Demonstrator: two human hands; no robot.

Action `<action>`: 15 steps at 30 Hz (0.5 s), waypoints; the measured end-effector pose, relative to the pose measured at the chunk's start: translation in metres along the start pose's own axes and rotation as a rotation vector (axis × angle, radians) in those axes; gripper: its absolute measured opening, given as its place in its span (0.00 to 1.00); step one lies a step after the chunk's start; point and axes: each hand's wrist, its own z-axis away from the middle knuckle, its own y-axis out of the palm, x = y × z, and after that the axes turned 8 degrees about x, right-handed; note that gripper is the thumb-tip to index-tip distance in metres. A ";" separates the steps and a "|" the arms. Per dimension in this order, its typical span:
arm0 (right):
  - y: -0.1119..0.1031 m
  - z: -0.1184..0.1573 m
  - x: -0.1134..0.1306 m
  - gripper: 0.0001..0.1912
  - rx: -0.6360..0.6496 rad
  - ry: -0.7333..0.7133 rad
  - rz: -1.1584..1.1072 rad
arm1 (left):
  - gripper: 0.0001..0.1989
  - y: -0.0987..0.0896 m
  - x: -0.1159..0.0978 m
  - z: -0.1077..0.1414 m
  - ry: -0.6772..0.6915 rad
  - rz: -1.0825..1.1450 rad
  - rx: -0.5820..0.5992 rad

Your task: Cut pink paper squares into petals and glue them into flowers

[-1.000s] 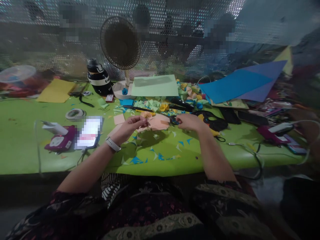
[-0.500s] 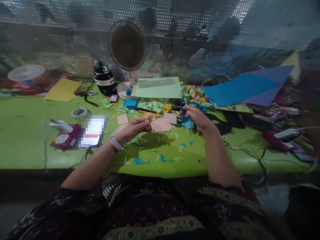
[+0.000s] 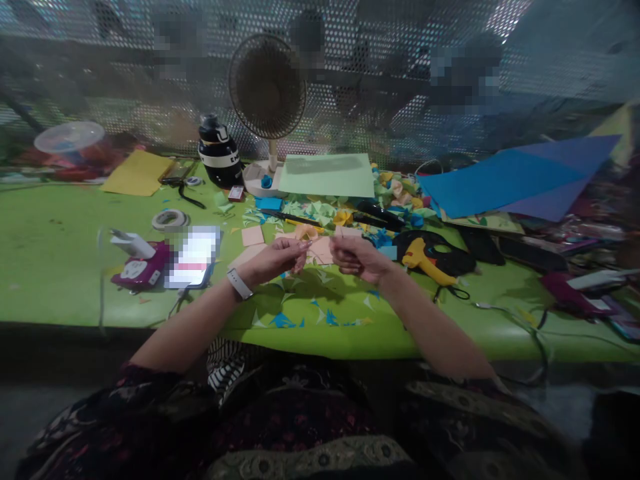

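Note:
My left hand [image 3: 283, 259], with a pale watch strap on the wrist, is pinched closed over the middle of the green table [image 3: 60, 267]; what sits at its fingertips is too small to name. Close on its right, my right hand [image 3: 357, 257] is curled closed, its fingertips facing the left ones, and I cannot make out what it holds. Pink paper pieces [image 3: 321, 249] lie just behind and between the hands. A pink square [image 3: 253, 235] rests beyond my left hand. Blue scraps [image 3: 283, 321] are scattered nearer the table's front edge.
A yellow glue gun [image 3: 431, 261] lies right of my right hand. Left are a lit phone [image 3: 194, 259] and a tape roll [image 3: 171, 219]. Behind stand a fan [image 3: 267, 87] and a black bottle [image 3: 220, 160], beside a green sheet [image 3: 327, 175]. Blue sheets [image 3: 505, 177] lie at the right.
My right hand has moved left and nearer from the blue scraps to beside my left hand. The glue gun now shows. The view has shifted slightly.

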 end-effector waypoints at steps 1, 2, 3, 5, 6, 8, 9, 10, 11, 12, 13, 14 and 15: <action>0.003 0.000 -0.003 0.19 0.024 0.005 0.016 | 0.27 0.001 -0.001 0.000 -0.009 -0.004 0.018; 0.005 -0.001 -0.006 0.19 0.048 0.009 0.030 | 0.28 0.002 -0.002 0.001 -0.019 -0.010 0.034; 0.008 -0.001 -0.008 0.20 0.072 0.014 0.042 | 0.29 0.002 -0.003 0.001 -0.032 -0.021 0.047; 0.013 -0.001 -0.011 0.20 0.115 0.031 0.052 | 0.30 0.003 -0.003 0.001 -0.058 -0.060 0.064; 0.015 -0.001 -0.012 0.19 0.127 0.038 0.051 | 0.31 0.003 -0.002 0.001 -0.078 -0.080 0.064; 0.017 -0.002 -0.013 0.18 0.134 0.048 0.031 | 0.30 0.003 0.001 -0.001 -0.090 -0.060 0.006; 0.018 -0.002 -0.014 0.18 0.117 0.040 0.005 | 0.28 0.003 0.003 -0.002 -0.077 -0.019 -0.049; 0.018 -0.003 -0.014 0.17 0.086 0.022 -0.032 | 0.26 0.003 0.004 -0.003 -0.048 0.034 -0.124; 0.019 -0.003 -0.014 0.17 0.044 -0.004 -0.080 | 0.25 0.003 0.006 -0.004 -0.018 0.078 -0.202; 0.019 -0.004 -0.014 0.16 -0.005 -0.034 -0.131 | 0.24 0.003 0.006 -0.004 0.006 0.101 -0.275; 0.019 -0.005 -0.014 0.17 -0.053 -0.066 -0.180 | 0.23 0.003 0.006 -0.005 0.023 0.104 -0.328; 0.018 -0.006 -0.014 0.17 -0.096 -0.092 -0.220 | 0.22 0.004 0.006 -0.005 0.026 0.082 -0.346; 0.018 -0.007 -0.014 0.17 -0.133 -0.108 -0.246 | 0.21 0.006 0.006 -0.005 0.022 0.049 -0.338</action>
